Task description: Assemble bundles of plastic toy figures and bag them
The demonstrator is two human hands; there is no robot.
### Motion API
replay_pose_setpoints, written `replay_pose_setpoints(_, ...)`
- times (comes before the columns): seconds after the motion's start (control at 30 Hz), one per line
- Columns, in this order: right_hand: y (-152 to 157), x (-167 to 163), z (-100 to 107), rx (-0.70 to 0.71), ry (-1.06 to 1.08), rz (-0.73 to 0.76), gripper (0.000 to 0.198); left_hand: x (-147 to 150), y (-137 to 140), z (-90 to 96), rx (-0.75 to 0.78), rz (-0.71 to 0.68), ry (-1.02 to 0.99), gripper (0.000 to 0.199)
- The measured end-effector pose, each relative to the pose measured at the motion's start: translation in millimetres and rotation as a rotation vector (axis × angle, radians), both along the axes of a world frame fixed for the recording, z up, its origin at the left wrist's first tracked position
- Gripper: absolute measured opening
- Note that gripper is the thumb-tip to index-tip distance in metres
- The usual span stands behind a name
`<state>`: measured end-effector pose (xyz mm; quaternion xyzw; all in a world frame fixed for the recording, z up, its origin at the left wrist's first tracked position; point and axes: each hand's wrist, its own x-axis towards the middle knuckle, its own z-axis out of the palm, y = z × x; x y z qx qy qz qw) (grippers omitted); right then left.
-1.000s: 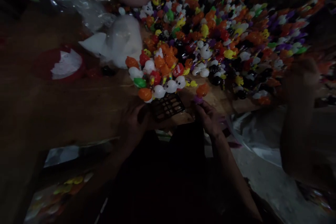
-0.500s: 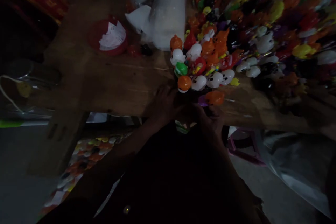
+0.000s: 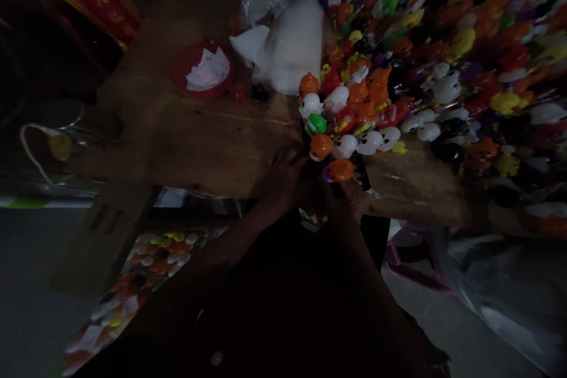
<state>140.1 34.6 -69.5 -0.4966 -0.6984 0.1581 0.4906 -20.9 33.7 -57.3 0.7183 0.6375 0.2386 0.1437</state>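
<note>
Black tray (image 3: 364, 173) at the front edge of the counter (image 3: 212, 150) is mostly hidden; a second ago its grid showed. By its left side is the left hand (image 3: 284, 177), its hold too dark to tell; fingers of the right hand (image 3: 346, 204) grip a glossy orange toy (image 3: 341, 170), upright then, now sideways, purple end (image 3: 326, 175) leftward.

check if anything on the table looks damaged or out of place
Nothing looks clearly damaged, though dim light hides detail. One mildly odd thing: a small black item lies near the red bowl, apart from the big toy heap.
</note>
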Motion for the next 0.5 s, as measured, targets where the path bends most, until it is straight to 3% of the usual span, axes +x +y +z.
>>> replay_pose_setpoints(0.17,-3.2,1.8,-5.3,-0.087,-0.029,-0.043,0.031,3.1,-3.6,-5.4,0.065,0.051,-0.061,0.051)
replay_pose_setpoints(0.27,-6.2,3.4,-7.1,-0.112,-0.024,-0.029,0.027,8.4,-10.9,-10.6,0.124,0.077,-0.152,0.033)
replay_pose_setpoints(0.33,-7.1,3.8,-9.0,-0.072,-0.03,-0.026,0.024,12.4,-14.6,-13.6,0.155,0.037,-0.171,0.019)
replay_pose_setpoints(0.5,-6.6,4.6,-11.2,0.104,-0.067,-0.019,0.013,14.0,-17.0,-15.8,0.193,-0.035,-0.178,0.021)
